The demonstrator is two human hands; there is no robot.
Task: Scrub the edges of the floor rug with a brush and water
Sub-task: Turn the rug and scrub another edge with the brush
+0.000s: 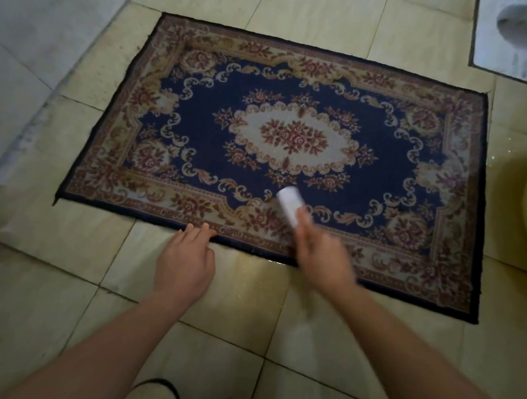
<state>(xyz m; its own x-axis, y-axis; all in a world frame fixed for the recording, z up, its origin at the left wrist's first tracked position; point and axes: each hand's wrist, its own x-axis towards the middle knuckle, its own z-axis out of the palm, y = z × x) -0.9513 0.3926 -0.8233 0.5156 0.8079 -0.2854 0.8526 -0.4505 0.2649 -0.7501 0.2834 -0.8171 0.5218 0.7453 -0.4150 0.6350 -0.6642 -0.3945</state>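
Rug (291,133): flat on the tiled floor (68,249), long edge toward you.
Left hand (186,259): your fingers are straight and close together, tips touching the rug's near edge.
Right hand (320,255): blurred; your fingers curl round the white brush (289,204).
Brush: on the rug's border, just inside the near edge.
Water (266,279): wet sheen on the tiles beside that edge.

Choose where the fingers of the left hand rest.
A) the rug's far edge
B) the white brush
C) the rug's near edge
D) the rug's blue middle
C: the left hand lies open with its fingertips on the near edge of the rug; the right hand holds the white brush.
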